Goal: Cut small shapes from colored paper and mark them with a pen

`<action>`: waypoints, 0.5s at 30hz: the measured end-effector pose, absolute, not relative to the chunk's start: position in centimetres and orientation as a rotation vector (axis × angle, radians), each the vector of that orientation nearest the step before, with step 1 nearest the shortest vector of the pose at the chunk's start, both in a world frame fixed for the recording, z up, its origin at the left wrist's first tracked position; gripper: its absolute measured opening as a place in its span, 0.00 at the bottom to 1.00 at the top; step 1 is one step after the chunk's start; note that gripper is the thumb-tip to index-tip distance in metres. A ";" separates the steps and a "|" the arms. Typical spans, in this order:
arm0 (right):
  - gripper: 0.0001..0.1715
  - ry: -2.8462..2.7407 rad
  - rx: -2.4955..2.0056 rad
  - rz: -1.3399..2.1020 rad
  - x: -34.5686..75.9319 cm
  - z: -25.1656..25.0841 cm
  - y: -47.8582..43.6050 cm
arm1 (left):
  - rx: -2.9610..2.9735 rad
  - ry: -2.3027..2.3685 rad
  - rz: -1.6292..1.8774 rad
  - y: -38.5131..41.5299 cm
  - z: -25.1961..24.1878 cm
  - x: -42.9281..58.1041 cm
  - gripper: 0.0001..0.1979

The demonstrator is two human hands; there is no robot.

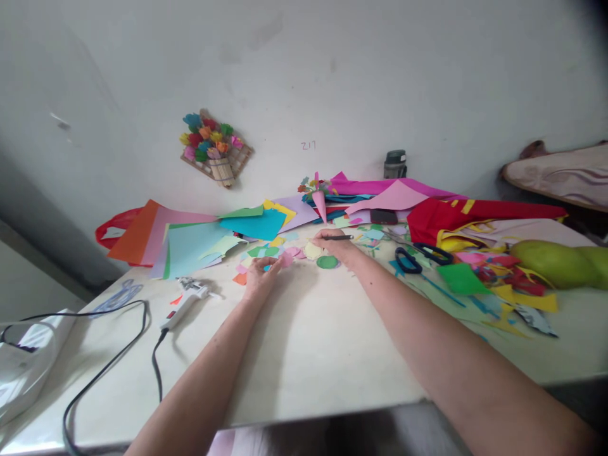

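Note:
My right hand [336, 246] is closed around a black pen [338, 237], which lies nearly level across the fingers. Just below its fingertips is a pale yellow scalloped paper round [313, 251]. A green paper circle [327, 261] rests on the table in front of that hand. My left hand [262, 271] is bent, its thumb and fingers at a pink paper circle [286, 258]; the exact grip is small and partly hidden. Around it lie more cut paper rounds, with an orange scrap [240, 278] beside the wrist.
At left are a glue gun [183, 307] with its cord and a power strip [33, 361]. Coloured sheets [190, 240] lie behind. Scissors [422, 254], paper scraps [463, 278] and a green bulging object [546, 263] sit at right. A paper flower cone [320, 204] stands near the wall.

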State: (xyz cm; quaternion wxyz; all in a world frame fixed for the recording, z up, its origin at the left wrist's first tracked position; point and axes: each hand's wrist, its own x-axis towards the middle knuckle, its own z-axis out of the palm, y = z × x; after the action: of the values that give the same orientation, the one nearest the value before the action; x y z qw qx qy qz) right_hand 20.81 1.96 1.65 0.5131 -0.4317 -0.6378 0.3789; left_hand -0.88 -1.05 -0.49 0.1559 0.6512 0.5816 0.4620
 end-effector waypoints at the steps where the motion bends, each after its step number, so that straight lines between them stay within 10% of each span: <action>1: 0.08 -1.534 -1.044 0.887 21.0 1.7 2.0 | 1.888 1.668 1.306 -1.1 -0.4 -0.9 0.15; 15: 0.09 -1.725 -1.255 0.534 22.9 1.0 2.9 | 2.152 1.581 1.226 -1.4 -0.4 -0.3 0.10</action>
State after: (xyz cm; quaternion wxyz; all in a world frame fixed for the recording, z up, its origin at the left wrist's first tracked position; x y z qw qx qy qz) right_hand 22.92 2.86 1.04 0.4540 -0.5085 -0.6990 0.2163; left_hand -0.34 -1.40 -0.35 0.1014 0.7287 0.5352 0.4151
